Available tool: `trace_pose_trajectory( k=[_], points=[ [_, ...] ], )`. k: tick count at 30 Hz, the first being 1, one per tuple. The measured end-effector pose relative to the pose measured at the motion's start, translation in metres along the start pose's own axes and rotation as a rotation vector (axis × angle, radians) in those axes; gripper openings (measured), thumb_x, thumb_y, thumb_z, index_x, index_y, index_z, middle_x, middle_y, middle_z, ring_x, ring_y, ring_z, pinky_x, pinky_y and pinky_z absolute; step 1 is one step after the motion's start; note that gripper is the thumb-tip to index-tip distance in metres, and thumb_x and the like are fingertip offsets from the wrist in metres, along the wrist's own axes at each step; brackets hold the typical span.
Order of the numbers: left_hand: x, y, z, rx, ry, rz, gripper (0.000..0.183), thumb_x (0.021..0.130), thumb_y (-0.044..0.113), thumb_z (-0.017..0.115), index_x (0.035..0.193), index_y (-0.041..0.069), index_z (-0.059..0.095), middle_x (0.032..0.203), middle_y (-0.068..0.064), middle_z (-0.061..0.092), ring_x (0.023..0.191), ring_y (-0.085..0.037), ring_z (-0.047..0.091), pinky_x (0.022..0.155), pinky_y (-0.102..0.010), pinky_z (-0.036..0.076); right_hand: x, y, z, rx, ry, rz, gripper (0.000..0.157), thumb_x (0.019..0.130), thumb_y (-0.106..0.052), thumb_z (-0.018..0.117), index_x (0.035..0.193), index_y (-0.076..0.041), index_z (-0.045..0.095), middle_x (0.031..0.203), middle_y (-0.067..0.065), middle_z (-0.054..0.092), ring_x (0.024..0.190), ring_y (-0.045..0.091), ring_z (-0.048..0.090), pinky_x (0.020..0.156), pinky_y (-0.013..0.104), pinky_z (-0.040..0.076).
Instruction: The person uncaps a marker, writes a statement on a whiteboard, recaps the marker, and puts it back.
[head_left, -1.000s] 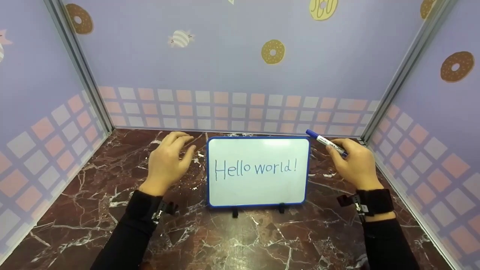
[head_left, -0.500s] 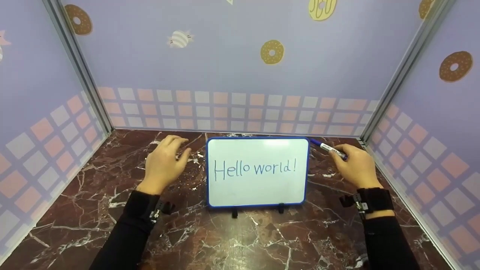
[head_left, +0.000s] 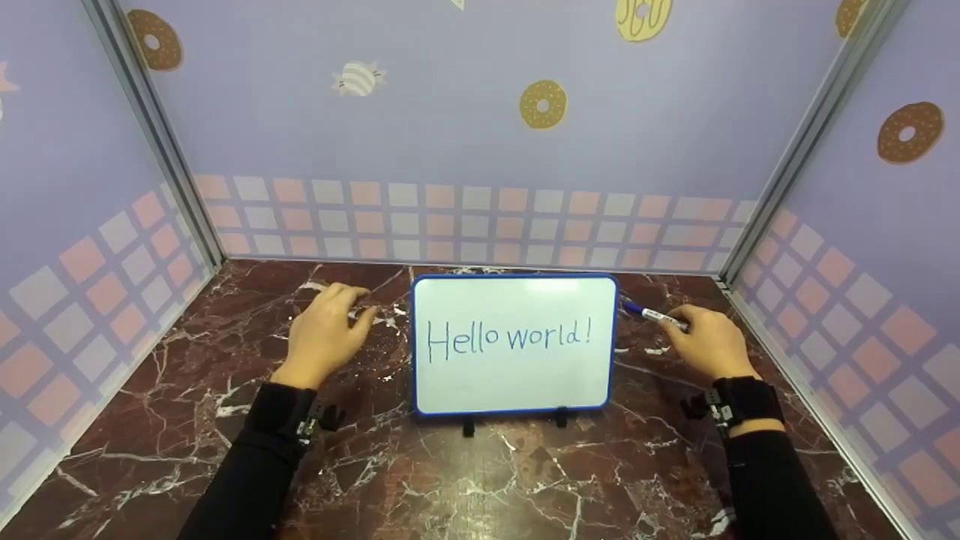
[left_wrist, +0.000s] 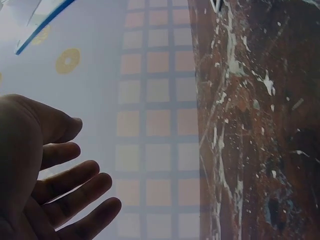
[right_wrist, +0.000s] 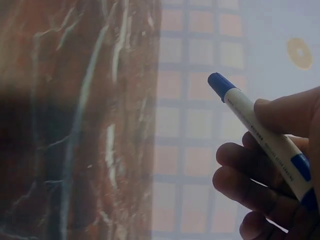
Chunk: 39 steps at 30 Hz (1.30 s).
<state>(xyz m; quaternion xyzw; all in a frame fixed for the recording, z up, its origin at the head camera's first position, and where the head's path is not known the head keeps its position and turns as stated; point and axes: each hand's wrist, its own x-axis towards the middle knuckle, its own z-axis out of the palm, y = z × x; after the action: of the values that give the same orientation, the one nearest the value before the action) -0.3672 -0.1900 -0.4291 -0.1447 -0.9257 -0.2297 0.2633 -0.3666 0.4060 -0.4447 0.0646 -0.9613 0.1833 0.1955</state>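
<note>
A small whiteboard (head_left: 514, 375) with a blue frame stands upright mid-table, on two small black feet, with "Hello world!" written on it in blue. To its right, my right hand (head_left: 709, 341) grips a white marker (right_wrist: 257, 127) with a blue cap, the capped end pointing toward the board's right edge. In the right wrist view the thumb presses along the barrel with fingers curled beneath. On the other side, my left hand (head_left: 322, 330) is held apart from the board, holding nothing; its fingers (left_wrist: 82, 195) are loosely bent in the left wrist view.
Dark red marbled tabletop (head_left: 405, 480) spreads around the board. Lavender panels with printed doughnuts and a pink-and-white check band (head_left: 480, 221) enclose the back and both sides, joined by grey metal corner posts (head_left: 795, 150). Black straps with small cameras sit on both wrists.
My right hand has lowered with the marker, its capped end dropping from the board's top corner level to beside its right edge. My left hand has sunk slightly and shifted left. The whiteboard stays put.
</note>
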Motion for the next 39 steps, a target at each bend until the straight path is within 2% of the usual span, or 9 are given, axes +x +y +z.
trace_pose_trajectory(
  k=[5,8,12,16,20,30,33,39],
  points=[
    [-0.002,-0.008,0.003,0.019,-0.137,-0.076,0.040,0.108,0.027,0.074,0.138,0.002,0.071,0.135,-0.020,0.071,0.118,-0.042,0.071,0.091,-0.062,0.061,0.001,0.008,0.008,-0.001,-0.045,0.029,0.034,0.109,-0.034,0.074,0.118,-0.002,0.080,0.100,0.017,0.080,0.084,0.037,0.071,0.076,0.061,0.054],
    [-0.004,-0.012,0.005,0.023,-0.217,-0.095,0.041,0.108,0.027,0.072,0.140,0.001,0.070,0.138,-0.023,0.069,0.125,-0.046,0.068,0.100,-0.066,0.057,0.001,0.010,0.012,-0.002,-0.060,0.026,0.034,0.109,-0.032,0.074,0.118,-0.001,0.080,0.100,0.018,0.080,0.084,0.038,0.072,0.076,0.062,0.054],
    [-0.005,-0.017,0.007,0.024,-0.273,-0.104,0.041,0.107,0.025,0.073,0.139,0.000,0.069,0.139,-0.025,0.069,0.129,-0.048,0.066,0.103,-0.067,0.055,0.000,0.012,0.017,-0.012,-0.078,0.017,0.031,0.108,-0.030,0.075,0.116,0.000,0.080,0.102,0.019,0.080,0.088,0.041,0.075,0.077,0.065,0.056],
    [-0.005,-0.020,0.009,0.028,-0.296,-0.117,0.043,0.107,0.025,0.073,0.140,-0.002,0.068,0.135,-0.025,0.070,0.124,-0.047,0.067,0.102,-0.067,0.056,-0.001,0.016,0.020,-0.021,-0.105,0.019,0.032,0.108,-0.030,0.075,0.116,0.000,0.080,0.102,0.020,0.080,0.088,0.042,0.075,0.077,0.065,0.057],
    [-0.007,-0.023,0.009,0.031,-0.309,-0.117,0.043,0.106,0.024,0.071,0.140,-0.002,0.068,0.134,-0.026,0.069,0.119,-0.047,0.069,0.098,-0.067,0.057,-0.001,0.020,0.023,-0.030,-0.134,0.031,0.035,0.108,-0.032,0.074,0.117,0.001,0.079,0.101,0.019,0.079,0.082,0.037,0.072,0.074,0.063,0.056],
    [-0.011,-0.037,0.014,0.056,-0.295,-0.107,0.043,0.105,0.022,0.072,0.138,-0.005,0.068,0.127,-0.027,0.070,0.112,-0.048,0.070,0.093,-0.069,0.058,-0.001,0.027,0.026,-0.034,-0.156,0.051,0.039,0.107,-0.035,0.075,0.117,0.002,0.079,0.100,0.021,0.079,0.083,0.039,0.072,0.076,0.065,0.055],
    [-0.012,-0.040,0.017,0.057,-0.295,-0.107,0.041,0.104,0.021,0.072,0.136,-0.005,0.069,0.123,-0.027,0.070,0.107,-0.048,0.071,0.091,-0.068,0.058,-0.001,0.029,0.026,-0.036,-0.160,0.060,0.039,0.107,-0.037,0.075,0.114,0.001,0.080,0.097,0.018,0.078,0.080,0.036,0.070,0.074,0.063,0.055],
    [-0.014,-0.046,0.019,0.060,-0.322,-0.121,0.041,0.105,0.020,0.073,0.137,-0.005,0.068,0.132,-0.029,0.070,0.116,-0.051,0.070,0.099,-0.069,0.056,-0.002,0.033,0.026,-0.037,-0.220,0.097,0.033,0.107,-0.035,0.074,0.104,-0.002,0.081,0.086,0.009,0.072,0.072,0.029,0.062,0.068,0.052,0.051]
  ],
)
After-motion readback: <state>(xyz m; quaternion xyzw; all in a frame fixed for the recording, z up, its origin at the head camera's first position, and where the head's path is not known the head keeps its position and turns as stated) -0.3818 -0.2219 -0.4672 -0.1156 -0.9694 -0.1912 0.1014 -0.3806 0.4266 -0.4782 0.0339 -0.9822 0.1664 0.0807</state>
